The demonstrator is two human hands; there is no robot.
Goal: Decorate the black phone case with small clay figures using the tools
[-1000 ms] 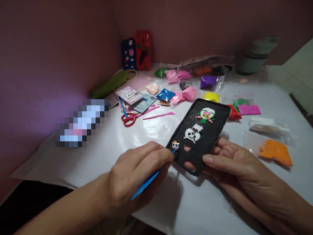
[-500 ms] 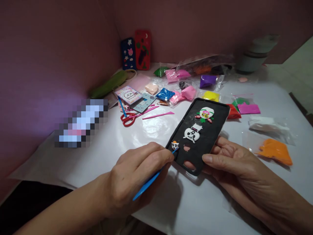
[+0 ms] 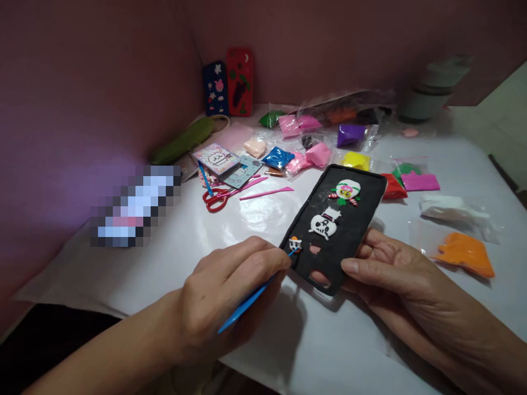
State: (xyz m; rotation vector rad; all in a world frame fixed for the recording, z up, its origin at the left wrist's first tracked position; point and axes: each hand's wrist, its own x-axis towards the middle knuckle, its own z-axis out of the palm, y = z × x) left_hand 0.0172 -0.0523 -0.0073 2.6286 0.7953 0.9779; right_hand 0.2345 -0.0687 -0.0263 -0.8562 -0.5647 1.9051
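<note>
My left hand (image 3: 224, 291) is closed around a blue modelling tool (image 3: 247, 302). Its tip touches a small orange-and-white clay figure (image 3: 295, 244) at the near-left corner of a black phone case (image 3: 354, 219). My right hand (image 3: 395, 274) cradles the case from below, thumb pressed on its near edge. Two larger clay figures sit on the case: a white skull shape (image 3: 324, 224) in the middle and a white face with pink and green bits (image 3: 345, 192) at the far end.
On the white table (image 3: 263, 219) lie red scissors (image 3: 216, 198), pink tools (image 3: 267, 192), sticker cards (image 3: 217, 159) and several bags of coloured clay, including orange (image 3: 465, 254), white (image 3: 453, 209) and purple (image 3: 351, 134). Two decorated phone cases (image 3: 228, 85) lean on the back wall. A grey jar (image 3: 428, 96) stands far right.
The blue tool's rear end has dipped slightly while its tip stays on the small figure. Both hands and the case have barely shifted.
</note>
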